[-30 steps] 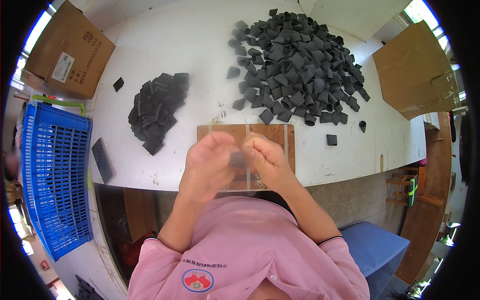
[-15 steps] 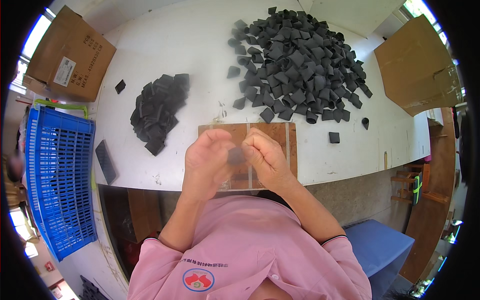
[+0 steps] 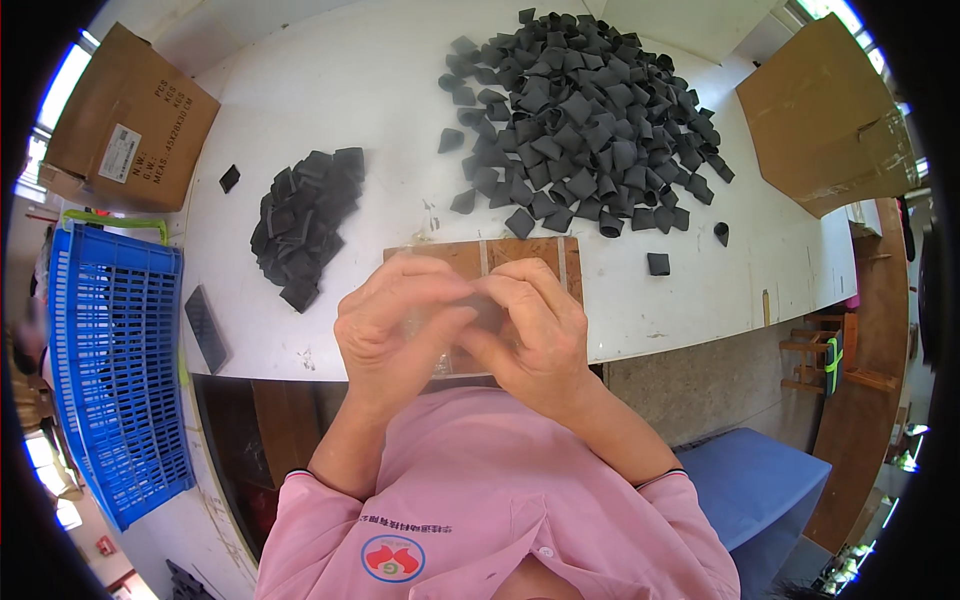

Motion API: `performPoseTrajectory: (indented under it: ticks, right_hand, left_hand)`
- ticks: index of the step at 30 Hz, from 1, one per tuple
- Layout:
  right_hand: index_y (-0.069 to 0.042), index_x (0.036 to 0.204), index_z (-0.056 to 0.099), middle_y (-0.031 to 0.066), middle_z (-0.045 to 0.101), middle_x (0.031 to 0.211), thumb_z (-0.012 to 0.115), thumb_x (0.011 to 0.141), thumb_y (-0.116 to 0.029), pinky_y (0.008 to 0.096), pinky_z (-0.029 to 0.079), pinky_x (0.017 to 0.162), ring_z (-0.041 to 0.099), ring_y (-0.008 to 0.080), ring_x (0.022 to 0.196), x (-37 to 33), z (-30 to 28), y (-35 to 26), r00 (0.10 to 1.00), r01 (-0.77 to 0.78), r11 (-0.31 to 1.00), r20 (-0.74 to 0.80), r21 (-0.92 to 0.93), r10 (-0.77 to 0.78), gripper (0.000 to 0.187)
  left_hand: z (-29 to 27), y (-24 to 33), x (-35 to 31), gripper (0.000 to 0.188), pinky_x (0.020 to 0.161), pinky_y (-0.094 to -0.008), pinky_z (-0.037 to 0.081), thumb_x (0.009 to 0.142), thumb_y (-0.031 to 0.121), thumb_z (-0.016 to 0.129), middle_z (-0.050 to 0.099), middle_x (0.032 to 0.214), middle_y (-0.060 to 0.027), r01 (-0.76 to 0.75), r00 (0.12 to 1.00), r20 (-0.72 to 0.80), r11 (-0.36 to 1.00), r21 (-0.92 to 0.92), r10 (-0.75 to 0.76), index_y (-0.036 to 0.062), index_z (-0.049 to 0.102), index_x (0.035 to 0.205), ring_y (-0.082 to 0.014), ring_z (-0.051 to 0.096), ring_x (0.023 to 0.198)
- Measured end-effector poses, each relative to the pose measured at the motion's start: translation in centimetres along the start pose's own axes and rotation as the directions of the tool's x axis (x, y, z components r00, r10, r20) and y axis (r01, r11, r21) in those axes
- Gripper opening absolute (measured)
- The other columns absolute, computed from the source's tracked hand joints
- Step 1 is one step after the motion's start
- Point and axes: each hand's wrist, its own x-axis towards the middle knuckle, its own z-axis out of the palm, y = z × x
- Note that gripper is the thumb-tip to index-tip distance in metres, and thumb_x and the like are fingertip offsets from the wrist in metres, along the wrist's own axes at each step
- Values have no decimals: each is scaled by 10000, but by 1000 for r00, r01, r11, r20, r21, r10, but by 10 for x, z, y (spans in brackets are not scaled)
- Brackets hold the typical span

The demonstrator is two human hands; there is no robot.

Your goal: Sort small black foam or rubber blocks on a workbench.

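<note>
Over the brown board [image 3: 430, 257] at the table's [image 3: 400, 110] near edge: right hand [image 3: 533, 335] pinches a dark piece [image 3: 487, 312], mostly blocked from view by both hands. Left hand [image 3: 398, 325] curled up against it, blurred, can't tell if it grips too. Big heap of dark loops [image 3: 580, 120] beyond, smaller dark pile [image 3: 308, 215] left; blue crate [image 3: 118, 375] far left, cartons [image 3: 135, 120] [image 3: 825, 125] flanking.

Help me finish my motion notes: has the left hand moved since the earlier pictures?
Yes, the left hand has shifted slightly left: its outer side now reaches farther past the left edge of the striped brown board.
</note>
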Motion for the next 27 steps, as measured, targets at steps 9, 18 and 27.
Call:
performPoseTrajectory:
  ticks: [9, 18, 27]
  right_hand:
    - [-18, 844, 572, 68, 517, 781, 703, 672, -63, 266, 422, 457, 529, 161, 564, 16, -7, -24, 986, -163, 969, 59, 188, 155, 221]
    - [-5, 820, 578, 73, 520, 740, 672, 695, -7, 254, 416, 463, 516, 161, 549, -3, 9, 0, 989, -123, 980, -61, 154, 134, 157]
    - [-6, 781, 561, 67, 482, 703, 653, 703, -85, 296, 403, 483, 495, 201, 568, 20, -8, -11, 990, 4, 999, 140, -40, 2, 144]
  left_hand:
    - [-6, -15, -16, 166, 712, -265, 451, 730, -136, 492, 590, 821, -106, 86, 959, -184, 843, -531, -214, -23, 594, 794, -166, 564, 780]
    - [-3, -5, -9, 165, 720, -253, 427, 722, -97, 537, 588, 837, -90, 75, 991, -112, 997, -5, -75, -11, 609, 842, -150, 547, 784]
    - [-13, -24, -17, 170, 707, -240, 419, 720, -116, 519, 590, 843, -94, 220, 938, -129, 842, -492, -320, -29, 627, 817, -133, 537, 768]
